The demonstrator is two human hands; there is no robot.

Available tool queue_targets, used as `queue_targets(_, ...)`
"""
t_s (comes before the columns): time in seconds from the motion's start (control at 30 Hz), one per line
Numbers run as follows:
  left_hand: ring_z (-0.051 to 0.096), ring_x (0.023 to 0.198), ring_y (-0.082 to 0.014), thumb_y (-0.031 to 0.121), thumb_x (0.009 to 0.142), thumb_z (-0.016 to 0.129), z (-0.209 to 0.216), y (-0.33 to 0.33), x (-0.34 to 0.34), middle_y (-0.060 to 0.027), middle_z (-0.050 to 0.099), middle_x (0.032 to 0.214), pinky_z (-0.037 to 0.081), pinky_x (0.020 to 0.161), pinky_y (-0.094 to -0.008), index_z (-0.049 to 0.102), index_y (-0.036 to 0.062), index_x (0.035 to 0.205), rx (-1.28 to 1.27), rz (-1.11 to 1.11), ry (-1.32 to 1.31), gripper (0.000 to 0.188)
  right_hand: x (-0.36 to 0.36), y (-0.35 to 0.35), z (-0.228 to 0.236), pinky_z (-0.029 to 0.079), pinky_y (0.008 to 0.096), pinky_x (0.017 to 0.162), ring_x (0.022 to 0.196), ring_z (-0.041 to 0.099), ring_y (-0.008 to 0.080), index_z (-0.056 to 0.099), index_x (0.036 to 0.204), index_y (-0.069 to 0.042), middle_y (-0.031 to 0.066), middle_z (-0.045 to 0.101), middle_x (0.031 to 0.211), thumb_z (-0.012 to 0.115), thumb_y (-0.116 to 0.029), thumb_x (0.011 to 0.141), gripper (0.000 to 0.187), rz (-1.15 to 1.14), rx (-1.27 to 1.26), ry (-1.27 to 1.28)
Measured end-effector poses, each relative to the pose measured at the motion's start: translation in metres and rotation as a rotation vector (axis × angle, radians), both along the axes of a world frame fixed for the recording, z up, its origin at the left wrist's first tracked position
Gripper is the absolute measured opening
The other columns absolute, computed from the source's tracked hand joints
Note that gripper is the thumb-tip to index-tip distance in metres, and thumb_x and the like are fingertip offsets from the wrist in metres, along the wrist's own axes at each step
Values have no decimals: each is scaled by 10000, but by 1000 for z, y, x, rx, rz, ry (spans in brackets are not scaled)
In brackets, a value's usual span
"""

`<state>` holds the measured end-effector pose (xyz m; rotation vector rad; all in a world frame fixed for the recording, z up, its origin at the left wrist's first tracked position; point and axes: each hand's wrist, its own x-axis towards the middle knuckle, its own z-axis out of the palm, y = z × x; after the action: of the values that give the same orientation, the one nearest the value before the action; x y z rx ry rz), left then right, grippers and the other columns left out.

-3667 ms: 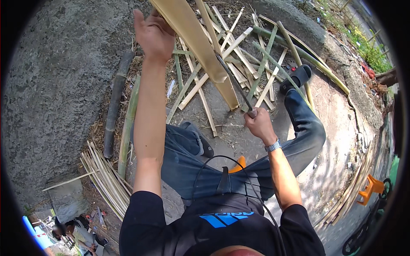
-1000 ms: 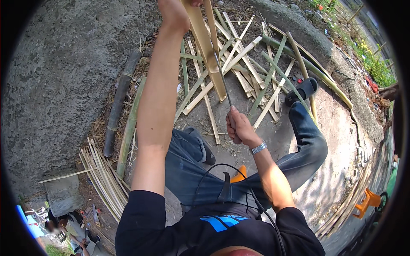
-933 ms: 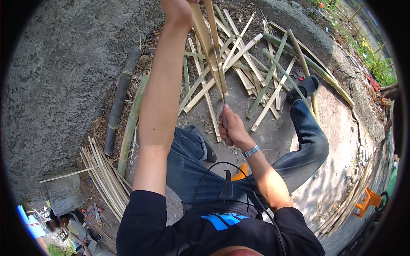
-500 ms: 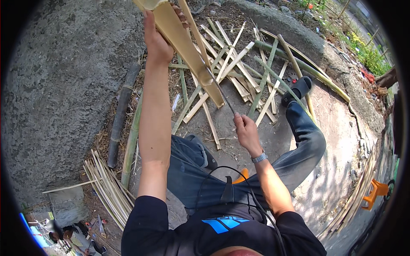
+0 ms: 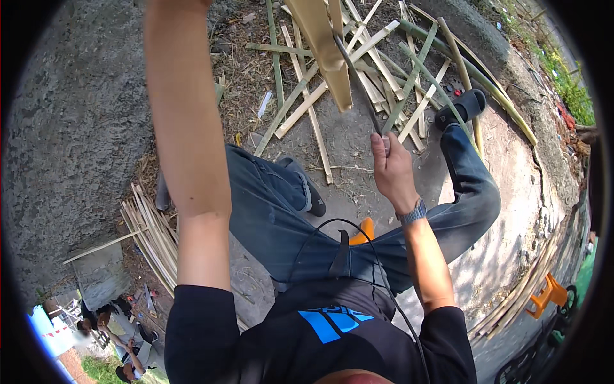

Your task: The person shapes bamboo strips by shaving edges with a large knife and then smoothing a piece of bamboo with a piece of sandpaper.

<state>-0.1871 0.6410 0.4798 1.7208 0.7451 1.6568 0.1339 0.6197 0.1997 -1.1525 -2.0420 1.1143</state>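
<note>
A broad split length of pale bamboo (image 5: pixel 323 45) comes in from the top edge, its lower end hanging over the ground. A thin strip is parted from its right side. My right hand (image 5: pixel 393 169) is closed round the handle of a long, dark, narrow knife (image 5: pixel 364 83), thumb along the top. The blade's upper part lies at the gap between bamboo and strip. My left forearm (image 5: pixel 185 128) stretches up to the top edge, where my left hand is cut off by the frame; its fingers and any grip are hidden.
Split bamboo strips (image 5: pixel 310 102) lie crisscrossed on the ground ahead, with green bamboo poles (image 5: pixel 460 57) at right. Bundled slats (image 5: pixel 150 230) lie at left, more slats (image 5: pixel 521 294) at right. My sandalled foot (image 5: pixel 464 109) is near the poles. An orange seat (image 5: pixel 364 232) shows beneath me.
My left hand has gone up out of view. The bamboo has shifted up and right, and my right hand with the knife has also moved up and right.
</note>
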Motion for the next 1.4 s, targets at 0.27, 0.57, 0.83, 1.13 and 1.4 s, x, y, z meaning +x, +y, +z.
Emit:
queue_targets(0.27, 705, 981, -278, 648, 1053, 327, -133, 30, 6, -150, 735, 1071, 570, 910, -419, 629, 42, 1268, -177, 315, -640, 711, -8, 26, -66, 448, 510, 624, 660, 574, 488, 533, 858, 27, 248, 599, 699, 557, -483, 1056, 548, 28, -93, -79)
queue_targets(0.57, 692, 709, -284, 489, 1056, 420, -127, 81, -36, -105, 703, 866, 604, 648, -438, 664, 79, 1093, -204, 231, -528, 478, -11, 36, -78, 413, 312, 512, 548, 473, 109, 505, 801, -72, 8, 502, 644, 530, -559, 1057, 550, 120, -487, 66)
queue_targets(0.83, 712, 806, -283, 547, 1074, 314, -125, 108, -32, -139, 730, 994, 613, 736, -412, 649, 16, 1166, -213, 48, -452, 634, 3, 53, -76, 409, 285, 482, 546, 489, 88, 494, 810, -94, -21, 492, 623, 530, -549, 1060, 520, 139, -666, 129)
queue_targets(1.13, 442, 590, -127, 342, 1117, 260, -127, 117, -1, -35, 533, 754, 395, 536, -288, 537, 45, 1025, -79, 362, -558, 417, -37, 20, -71, 449, 351, 565, 577, 558, 157, 537, 785, -31, 52, 544, 622, 536, -521, 1062, 563, 32, -496, 70)
queue_targets(1.4, 474, 591, -130, 507, 1099, 347, -129, 112, -1, -29, 526, 707, 381, 526, -283, 592, 38, 994, 7, 144, -454, 539, -80, -22, -51, 435, 340, 487, 502, 531, 165, 549, 860, -31, 65, 554, 632, 551, -540, 1050, 543, -82, -653, 251)
